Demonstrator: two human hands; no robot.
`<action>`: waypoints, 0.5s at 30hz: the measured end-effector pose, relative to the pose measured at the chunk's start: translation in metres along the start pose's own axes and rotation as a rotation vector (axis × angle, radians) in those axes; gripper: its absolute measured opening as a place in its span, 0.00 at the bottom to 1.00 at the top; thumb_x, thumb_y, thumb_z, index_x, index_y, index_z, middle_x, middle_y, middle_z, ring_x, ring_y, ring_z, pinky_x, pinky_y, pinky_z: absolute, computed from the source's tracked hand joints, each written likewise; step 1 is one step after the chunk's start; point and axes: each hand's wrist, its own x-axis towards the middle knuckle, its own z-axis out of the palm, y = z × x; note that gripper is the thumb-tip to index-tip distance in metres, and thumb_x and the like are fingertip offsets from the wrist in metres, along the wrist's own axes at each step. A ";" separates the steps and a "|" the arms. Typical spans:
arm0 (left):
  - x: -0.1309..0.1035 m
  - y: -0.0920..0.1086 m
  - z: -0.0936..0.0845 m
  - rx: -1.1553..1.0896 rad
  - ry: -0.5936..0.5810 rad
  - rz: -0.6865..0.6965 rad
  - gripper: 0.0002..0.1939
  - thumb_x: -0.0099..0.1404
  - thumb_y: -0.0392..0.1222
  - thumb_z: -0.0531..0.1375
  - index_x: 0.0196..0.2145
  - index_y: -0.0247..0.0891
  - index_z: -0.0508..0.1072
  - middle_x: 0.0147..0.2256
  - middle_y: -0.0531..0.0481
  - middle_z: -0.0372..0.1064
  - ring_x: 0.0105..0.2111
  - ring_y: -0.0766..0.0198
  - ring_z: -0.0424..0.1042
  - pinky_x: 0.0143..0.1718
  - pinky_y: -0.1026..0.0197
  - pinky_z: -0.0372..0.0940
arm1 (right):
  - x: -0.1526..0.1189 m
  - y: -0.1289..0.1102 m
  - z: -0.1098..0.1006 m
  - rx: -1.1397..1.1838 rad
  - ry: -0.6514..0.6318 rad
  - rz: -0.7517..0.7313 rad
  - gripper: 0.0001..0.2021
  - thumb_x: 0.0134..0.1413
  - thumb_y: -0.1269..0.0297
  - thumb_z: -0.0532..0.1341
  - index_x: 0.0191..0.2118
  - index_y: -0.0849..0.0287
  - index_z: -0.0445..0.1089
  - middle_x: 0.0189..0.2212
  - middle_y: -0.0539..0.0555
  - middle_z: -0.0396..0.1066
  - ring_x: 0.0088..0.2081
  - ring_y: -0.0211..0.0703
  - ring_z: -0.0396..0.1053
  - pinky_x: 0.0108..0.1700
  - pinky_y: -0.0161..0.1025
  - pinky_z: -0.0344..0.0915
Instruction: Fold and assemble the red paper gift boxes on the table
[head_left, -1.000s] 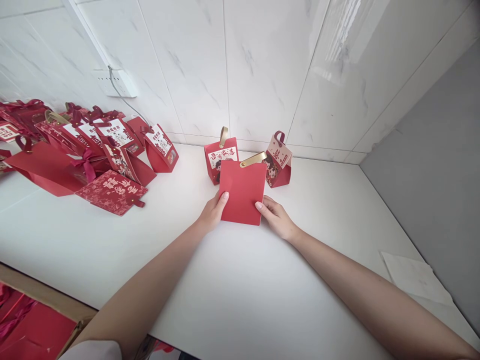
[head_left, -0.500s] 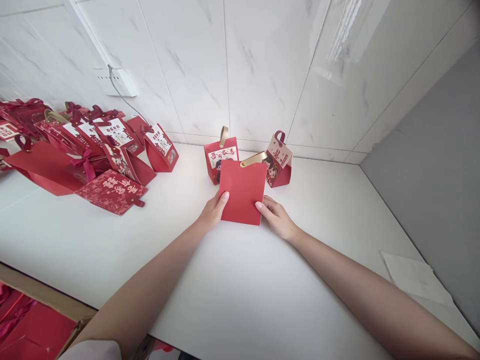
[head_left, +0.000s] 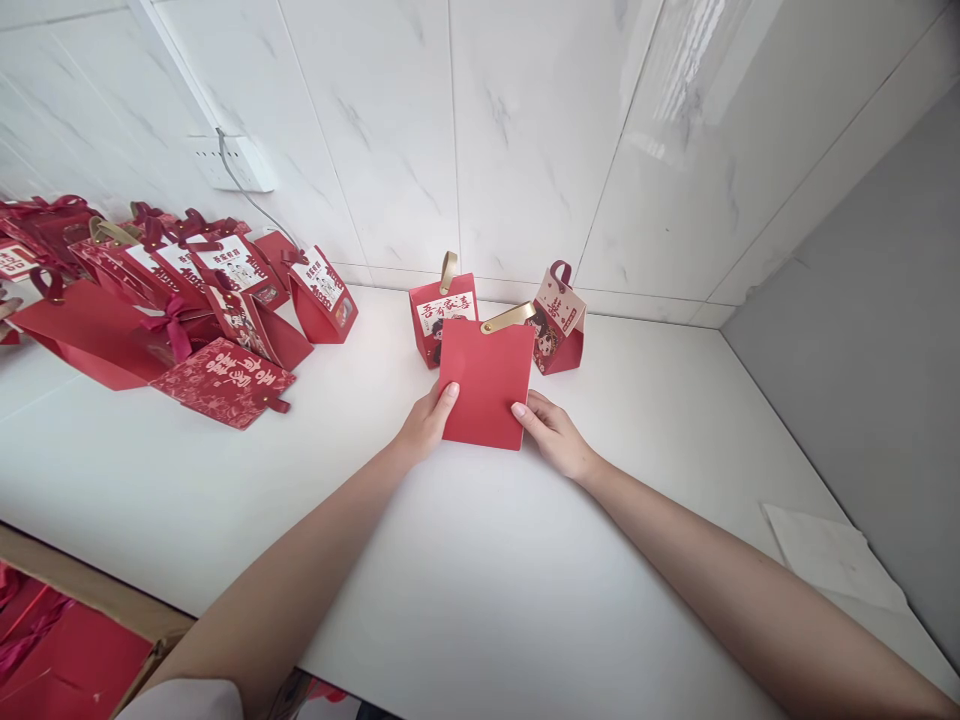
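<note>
Between my hands is a flat red gift box [head_left: 487, 390], its plain side facing me and a gold strap handle [head_left: 508, 319] at its top edge. My left hand [head_left: 428, 424] grips its left edge, thumb on the front. My right hand [head_left: 553, 433] pinches the lower right edge, thumb also in front; the other fingers are mostly hidden behind. Behind the held box stand two folded gift boxes: a red one with a gold handle [head_left: 422, 330], partly covered, and a pink-topped one with a dark red handle [head_left: 568, 320].
Several red gift boxes [head_left: 322, 300] crowd the left of the white table [head_left: 420, 580], with a flat patterned one [head_left: 225, 385] in front. A cardboard carton [head_left: 90, 590] of red pieces stands lower left. Part of another person's hand [head_left: 9, 303] shows at the left edge.
My hands and the red gift box stay almost still. Part of another person's hand has come into view at the far left edge.
</note>
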 end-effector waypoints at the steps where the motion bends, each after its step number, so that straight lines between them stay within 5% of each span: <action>1: 0.000 0.000 0.000 0.003 0.001 -0.001 0.36 0.69 0.65 0.44 0.64 0.39 0.60 0.59 0.45 0.65 0.58 0.52 0.67 0.59 0.53 0.63 | 0.000 0.000 0.000 0.001 0.002 -0.001 0.22 0.65 0.45 0.51 0.31 0.57 0.70 0.36 0.53 0.66 0.40 0.45 0.67 0.50 0.44 0.63; 15: 0.002 -0.005 -0.001 -0.010 -0.007 0.004 0.35 0.69 0.66 0.44 0.64 0.41 0.60 0.60 0.45 0.64 0.59 0.52 0.66 0.61 0.50 0.62 | -0.001 0.000 0.001 -0.007 0.013 0.011 0.24 0.63 0.42 0.52 0.35 0.57 0.73 0.38 0.55 0.70 0.43 0.47 0.68 0.50 0.43 0.64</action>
